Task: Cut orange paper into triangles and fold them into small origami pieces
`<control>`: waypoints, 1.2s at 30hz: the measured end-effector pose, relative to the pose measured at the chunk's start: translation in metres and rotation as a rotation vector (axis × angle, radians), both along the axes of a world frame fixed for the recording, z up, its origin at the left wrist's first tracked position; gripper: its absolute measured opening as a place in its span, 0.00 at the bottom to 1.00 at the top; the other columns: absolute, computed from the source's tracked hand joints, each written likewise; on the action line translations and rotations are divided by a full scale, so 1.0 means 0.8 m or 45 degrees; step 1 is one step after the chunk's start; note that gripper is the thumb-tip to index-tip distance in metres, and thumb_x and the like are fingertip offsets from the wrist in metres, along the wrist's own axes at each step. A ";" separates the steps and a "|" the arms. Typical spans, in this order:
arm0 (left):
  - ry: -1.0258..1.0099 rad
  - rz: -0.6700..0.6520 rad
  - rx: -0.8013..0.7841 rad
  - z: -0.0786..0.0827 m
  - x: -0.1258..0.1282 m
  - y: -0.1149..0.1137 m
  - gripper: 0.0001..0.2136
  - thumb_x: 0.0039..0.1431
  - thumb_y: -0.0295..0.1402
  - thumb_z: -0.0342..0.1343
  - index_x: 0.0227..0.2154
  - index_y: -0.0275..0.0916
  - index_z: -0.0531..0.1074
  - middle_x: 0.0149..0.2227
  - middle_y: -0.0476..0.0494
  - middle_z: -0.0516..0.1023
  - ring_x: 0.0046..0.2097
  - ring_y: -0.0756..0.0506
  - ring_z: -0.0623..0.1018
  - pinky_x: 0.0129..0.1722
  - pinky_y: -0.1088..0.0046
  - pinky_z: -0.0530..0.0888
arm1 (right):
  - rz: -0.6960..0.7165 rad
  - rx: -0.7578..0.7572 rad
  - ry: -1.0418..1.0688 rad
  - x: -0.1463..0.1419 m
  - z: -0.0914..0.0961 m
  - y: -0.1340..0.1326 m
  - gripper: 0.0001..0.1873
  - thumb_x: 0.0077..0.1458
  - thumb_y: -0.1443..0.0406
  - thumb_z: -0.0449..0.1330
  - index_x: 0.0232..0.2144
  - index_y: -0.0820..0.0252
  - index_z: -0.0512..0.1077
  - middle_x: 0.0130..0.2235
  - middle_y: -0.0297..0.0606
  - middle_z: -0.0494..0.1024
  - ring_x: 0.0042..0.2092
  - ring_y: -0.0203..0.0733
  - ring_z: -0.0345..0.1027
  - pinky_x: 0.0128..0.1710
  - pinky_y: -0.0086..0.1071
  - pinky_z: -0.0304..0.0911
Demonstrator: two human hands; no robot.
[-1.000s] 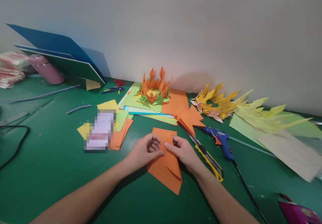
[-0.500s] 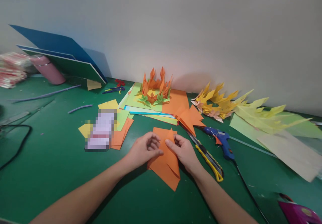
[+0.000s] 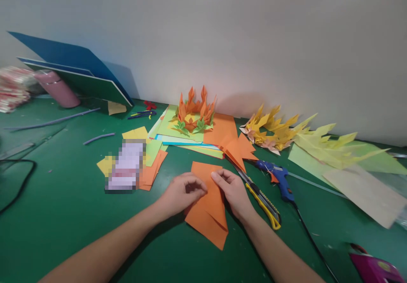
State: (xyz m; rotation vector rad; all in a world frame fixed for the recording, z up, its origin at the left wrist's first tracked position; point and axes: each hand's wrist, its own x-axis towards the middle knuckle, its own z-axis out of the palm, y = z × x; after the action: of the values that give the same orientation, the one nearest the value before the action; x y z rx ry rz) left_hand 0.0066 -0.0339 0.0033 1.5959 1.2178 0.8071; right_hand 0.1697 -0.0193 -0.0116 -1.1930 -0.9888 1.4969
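Observation:
A folded sheet of orange paper [image 3: 206, 215] lies at the middle front, with a slanted flap edge across it and a point toward me. My right hand [image 3: 233, 192] grips its upper right edge, thumb on top and the other fingers bent behind. My left hand [image 3: 182, 194] is closed over its left side. The thumb and forefinger tips come together on the paper's surface; what lies under the curled fingers is hidden. Close by the right hand is a yellow utility knife [image 3: 263, 204], its blade pointing away from me.
A blue glue gun [image 3: 280, 179] with a black cord lies at right. Behind stand an orange paper crown [image 3: 195, 111] on stacked sheets and a yellow one [image 3: 273, 126]. A blurred-out phone-like object [image 3: 127, 164], a pink bottle [image 3: 59, 88] and a magenta object [image 3: 377, 268] also lie around.
My left forefinger has closed down toward the thumb at the paper. The raised peak at the sheet's top right now lies flatter, and my right thumb sits slightly higher.

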 end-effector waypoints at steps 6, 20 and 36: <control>-0.002 -0.049 -0.098 0.001 0.002 0.000 0.08 0.49 0.30 0.54 0.30 0.37 0.78 0.33 0.43 0.76 0.27 0.52 0.70 0.24 0.79 0.67 | 0.011 -0.011 0.035 0.001 0.001 0.002 0.21 0.32 0.51 0.70 0.19 0.60 0.69 0.21 0.29 0.68 0.26 0.34 0.58 0.31 0.30 0.57; -0.108 -0.084 -0.165 0.000 0.004 -0.002 0.11 0.46 0.29 0.54 0.34 0.38 0.77 0.36 0.44 0.74 0.24 0.54 0.65 0.21 0.80 0.66 | 0.009 0.020 0.041 0.002 -0.001 0.003 0.17 0.36 0.54 0.68 0.19 0.59 0.69 0.22 0.29 0.67 0.27 0.35 0.58 0.30 0.30 0.56; -0.042 -0.218 -0.091 0.001 0.003 -0.004 0.13 0.47 0.26 0.52 0.36 0.38 0.76 0.41 0.43 0.76 0.26 0.53 0.65 0.26 0.78 0.67 | 0.031 -0.042 0.027 0.005 0.002 0.004 0.13 0.36 0.57 0.66 0.19 0.59 0.70 0.19 0.27 0.66 0.22 0.31 0.53 0.22 0.27 0.50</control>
State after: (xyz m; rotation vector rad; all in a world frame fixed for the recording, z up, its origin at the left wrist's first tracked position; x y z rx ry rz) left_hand 0.0093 -0.0375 0.0039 1.5982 1.0588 0.6708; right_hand 0.1738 -0.0161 -0.0100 -1.1894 -0.9708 1.5475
